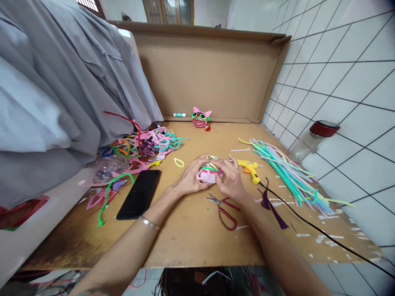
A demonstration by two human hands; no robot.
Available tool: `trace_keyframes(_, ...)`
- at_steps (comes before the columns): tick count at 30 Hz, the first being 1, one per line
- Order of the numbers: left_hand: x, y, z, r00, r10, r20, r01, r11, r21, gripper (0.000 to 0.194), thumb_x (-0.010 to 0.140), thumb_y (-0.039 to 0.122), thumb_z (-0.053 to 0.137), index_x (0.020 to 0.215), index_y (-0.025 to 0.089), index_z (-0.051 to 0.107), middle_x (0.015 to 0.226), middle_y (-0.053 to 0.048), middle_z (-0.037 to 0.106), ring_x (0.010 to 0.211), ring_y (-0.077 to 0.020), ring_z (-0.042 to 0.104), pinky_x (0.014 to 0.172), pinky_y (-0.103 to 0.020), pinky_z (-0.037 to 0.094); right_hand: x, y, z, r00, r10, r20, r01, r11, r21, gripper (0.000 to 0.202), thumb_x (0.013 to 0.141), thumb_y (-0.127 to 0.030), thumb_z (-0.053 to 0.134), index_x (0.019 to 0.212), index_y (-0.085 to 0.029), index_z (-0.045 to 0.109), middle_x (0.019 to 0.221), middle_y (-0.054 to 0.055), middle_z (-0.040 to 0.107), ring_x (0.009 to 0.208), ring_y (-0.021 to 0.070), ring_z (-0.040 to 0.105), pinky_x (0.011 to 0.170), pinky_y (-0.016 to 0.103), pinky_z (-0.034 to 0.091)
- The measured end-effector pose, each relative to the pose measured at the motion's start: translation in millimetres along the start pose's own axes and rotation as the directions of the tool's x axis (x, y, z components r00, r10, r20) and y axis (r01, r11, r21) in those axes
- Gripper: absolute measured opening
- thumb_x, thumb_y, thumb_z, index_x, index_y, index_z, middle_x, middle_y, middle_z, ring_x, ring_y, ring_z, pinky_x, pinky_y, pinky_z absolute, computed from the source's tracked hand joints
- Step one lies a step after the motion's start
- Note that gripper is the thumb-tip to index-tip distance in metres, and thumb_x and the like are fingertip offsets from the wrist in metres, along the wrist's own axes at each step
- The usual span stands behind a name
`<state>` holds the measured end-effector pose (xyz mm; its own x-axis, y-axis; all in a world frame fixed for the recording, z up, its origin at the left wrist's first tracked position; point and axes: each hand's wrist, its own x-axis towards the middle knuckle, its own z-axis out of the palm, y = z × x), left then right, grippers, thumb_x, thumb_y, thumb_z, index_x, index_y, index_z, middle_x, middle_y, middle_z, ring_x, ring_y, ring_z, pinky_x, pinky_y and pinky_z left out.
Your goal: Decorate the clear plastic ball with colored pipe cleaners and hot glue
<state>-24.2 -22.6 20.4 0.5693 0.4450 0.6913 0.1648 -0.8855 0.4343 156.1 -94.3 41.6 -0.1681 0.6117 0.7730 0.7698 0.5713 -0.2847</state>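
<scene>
Between my two hands, low over the middle of the table, is a small fuzzy craft piece (210, 174) in pale lilac, pink and green. My left hand (194, 174) curls around its left side, fingers over the far edge. From the right, my right hand (230, 176) grips it with thumb and fingers at the near edge. Fingers cover much of it. Red-handled scissors (224, 210) lie partly spread just in front of my hands. A yellow glue gun (251, 169) rests right of my right hand, and a yellow pipe-cleaner loop (179, 163) lies left of my left hand.
A black phone (138, 195) and a tangled heap of pipe cleaners (154, 142) lie left. Straight pipe cleaners (279, 170), a purple tassel (274, 207) and the glue gun's cord (308, 221) are right. A colourful animal-head craft (200, 118) sits by the cardboard wall (210, 74).
</scene>
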Motion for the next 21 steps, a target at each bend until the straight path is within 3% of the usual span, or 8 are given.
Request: trace_keyframes(21,-1.7,-1.8,-2.9,0.999,0.031,0.034,-0.030,0.999,-0.017,0.068,0.075,0.032,0.078,0.134,0.023,0.047,0.142,-0.018,0.054,0.142,-0.0335,0.045,0.111,-0.054,0.044,0.5,-1.5,0.4,1.000,0.009,-0.004,-0.009,1.000,-0.004,0.039,0.083,-0.014,0.049,0.119,-0.023,0.060,0.107,0.006,0.073,0.094,0.0212,0.067,0.110,0.046,0.036)
